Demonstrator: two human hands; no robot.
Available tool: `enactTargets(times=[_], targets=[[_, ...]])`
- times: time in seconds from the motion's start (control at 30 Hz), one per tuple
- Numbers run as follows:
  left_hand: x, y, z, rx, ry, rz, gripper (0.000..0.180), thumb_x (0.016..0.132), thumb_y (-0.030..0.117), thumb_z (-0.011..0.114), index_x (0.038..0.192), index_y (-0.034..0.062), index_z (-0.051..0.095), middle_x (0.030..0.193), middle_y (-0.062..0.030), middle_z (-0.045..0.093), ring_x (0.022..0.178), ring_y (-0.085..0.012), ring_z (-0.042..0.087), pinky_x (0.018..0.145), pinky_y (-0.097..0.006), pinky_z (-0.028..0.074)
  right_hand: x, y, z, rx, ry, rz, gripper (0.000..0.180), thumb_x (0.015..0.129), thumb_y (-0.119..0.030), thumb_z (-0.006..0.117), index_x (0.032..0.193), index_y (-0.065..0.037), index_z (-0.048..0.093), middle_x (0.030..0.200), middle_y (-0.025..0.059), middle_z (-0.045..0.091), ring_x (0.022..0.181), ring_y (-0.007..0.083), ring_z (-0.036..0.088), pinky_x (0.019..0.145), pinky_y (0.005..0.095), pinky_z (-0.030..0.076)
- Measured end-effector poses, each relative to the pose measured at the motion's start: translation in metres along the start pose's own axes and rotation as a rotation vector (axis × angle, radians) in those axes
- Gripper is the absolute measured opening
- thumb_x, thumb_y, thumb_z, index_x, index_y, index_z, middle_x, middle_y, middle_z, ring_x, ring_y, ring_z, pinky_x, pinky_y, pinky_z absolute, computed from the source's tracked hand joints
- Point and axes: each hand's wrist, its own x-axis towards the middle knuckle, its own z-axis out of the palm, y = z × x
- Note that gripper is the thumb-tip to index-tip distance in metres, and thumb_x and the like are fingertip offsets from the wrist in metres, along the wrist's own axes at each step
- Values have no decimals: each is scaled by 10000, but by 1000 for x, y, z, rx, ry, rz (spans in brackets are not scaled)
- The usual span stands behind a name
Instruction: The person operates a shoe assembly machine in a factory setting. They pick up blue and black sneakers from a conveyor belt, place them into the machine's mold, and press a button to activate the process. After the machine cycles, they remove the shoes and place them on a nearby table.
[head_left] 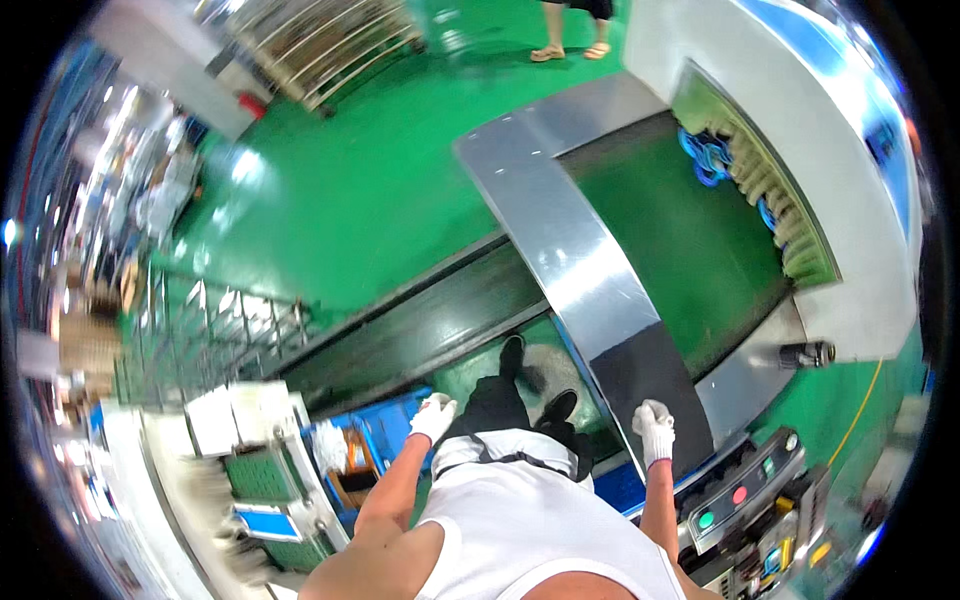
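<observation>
Loops of blue tubing (706, 160) lay untouched at far right; the white-gloved right hand (654, 430) had fingers together, the white-gloved left hand's (432, 418) unclear.

Factory workshop, glossy green floor (330, 210), metal-edged conveyor (560, 230), button control panel (722, 508)

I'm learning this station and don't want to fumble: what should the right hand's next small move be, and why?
Probably ease the right hand forward toward the blue coils. They show at the strip curtain across the green belt, while the right hand appears over the black mat and visibly holds nothing.
</observation>
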Motion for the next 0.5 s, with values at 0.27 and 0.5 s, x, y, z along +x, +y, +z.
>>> enactTargets(times=[0.27, 0.5], targets=[[-43, -108, 33, -328, 311, -124, 461, 961, 478, 606, 1229, 110, 678, 1274, -208, 663, 1217, -404, 605, 1057, -480, 468, 78, -175, 163, -892, -225, -403, 798, 915, -502, 646, 1465, 57, 500, 1470, 252, 560, 1392, 357, 523, 1192, 398, 370], [-38, -152, -4, -435, 364, -250, 439, 965, 471, 621, 1212, 110, 649, 1201, -234, 655, 1153, -403, 624, 1002, -485, 485, 88, -234, 299, -1333, -288, -248, 792, 853, -651, 629, 1416, -94, 614, 1419, 184, 559, 1332, 417, 512, 1061, 552, 448]])
